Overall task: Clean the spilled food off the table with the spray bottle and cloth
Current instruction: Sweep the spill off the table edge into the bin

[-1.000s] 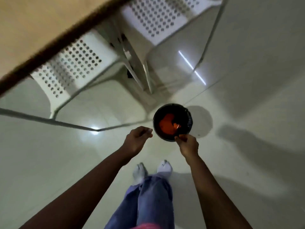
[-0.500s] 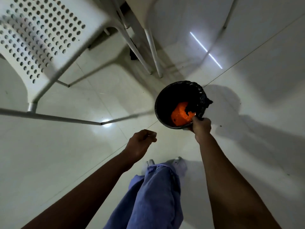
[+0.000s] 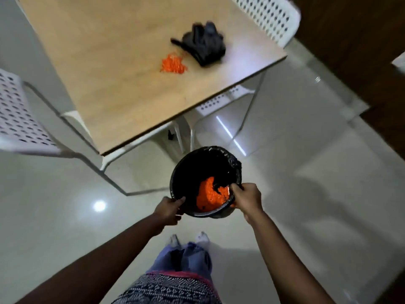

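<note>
Bin (image 3: 188, 172) mouth up, gripped by left hand (image 3: 168, 210) at 7, right hand (image 3: 247, 199) at 4 | spilled food (image 3: 174, 65) on table (image 3: 109, 62), long axis 9–3 | dark cloth (image 3: 202, 46) at its 1

A small heap of orange spilled food (image 3: 173, 64) lies on the light wooden table (image 3: 114, 69), toward its far right part. Just beside the heap, to its right and a little farther back, a dark grey cloth (image 3: 202, 46) lies crumpled on the table top. The cloth looks blurred, so its folds are unclear.
</note>
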